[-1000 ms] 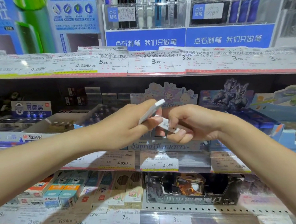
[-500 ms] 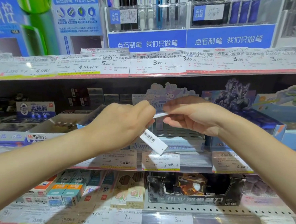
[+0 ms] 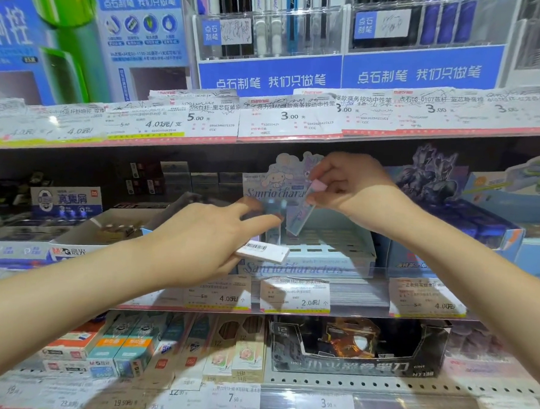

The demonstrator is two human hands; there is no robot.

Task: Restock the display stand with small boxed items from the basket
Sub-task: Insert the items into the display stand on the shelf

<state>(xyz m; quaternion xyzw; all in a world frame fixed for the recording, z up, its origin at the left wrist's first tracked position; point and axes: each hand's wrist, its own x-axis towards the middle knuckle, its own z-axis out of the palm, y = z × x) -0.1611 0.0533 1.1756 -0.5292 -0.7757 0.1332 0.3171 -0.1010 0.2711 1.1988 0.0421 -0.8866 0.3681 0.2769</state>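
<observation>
At frame centre, the right hand (image 3: 354,190) pinches a small box (image 3: 302,210) over the display stand (image 3: 339,239); the left hand (image 3: 204,241) grips another box (image 3: 264,252). Next, it probably needs slotting in.

Your display stand (image 3: 329,238) sits on the middle shelf (image 3: 360,298), behind the price tags (image 3: 295,294). Your right hand (image 3: 354,190) holds one small box (image 3: 301,212) above the stand's tray, tilted. Your left hand (image 3: 204,241) is left of the stand and holds another box (image 3: 264,251) (barcode up) before its front edge.
</observation>
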